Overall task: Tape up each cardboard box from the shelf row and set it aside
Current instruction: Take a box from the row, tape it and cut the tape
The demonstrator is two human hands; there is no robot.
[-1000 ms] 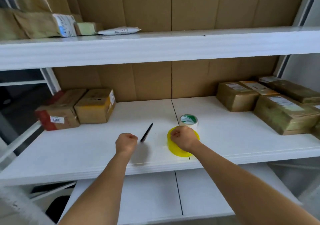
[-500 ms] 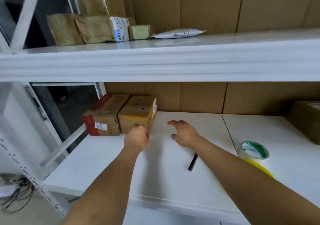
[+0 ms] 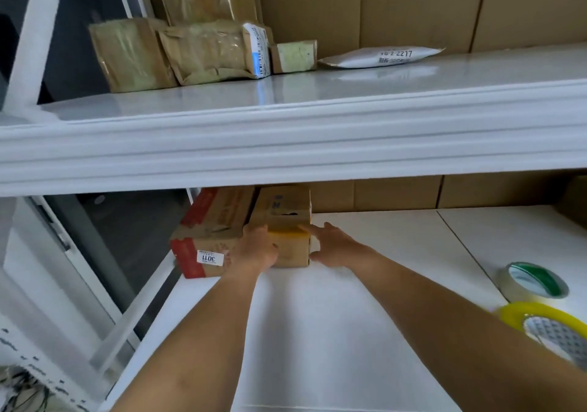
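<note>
Two cardboard boxes stand side by side at the left end of the white middle shelf (image 3: 365,332). The right one, a brown box with yellow tape (image 3: 284,213), has my left hand (image 3: 257,251) on its front left corner and my right hand (image 3: 333,246) on its front right corner, fingers over the top edge. Beside it is a red-trimmed box (image 3: 209,230) with a white label. A yellow tape roll (image 3: 546,326) and a clear roll with a green core (image 3: 533,280) lie at the right, beyond my right forearm.
The upper shelf's thick front edge (image 3: 286,148) crosses just above the boxes. On it sit brown padded parcels (image 3: 178,52) and a white mailer (image 3: 381,57). A white upright frame (image 3: 31,40) and open dark space lie to the left.
Both hands moved forward and left from the tape rolls and pen to the yellow-taped box and now clasp it. My view swung left and up; the pen is out of sight.
</note>
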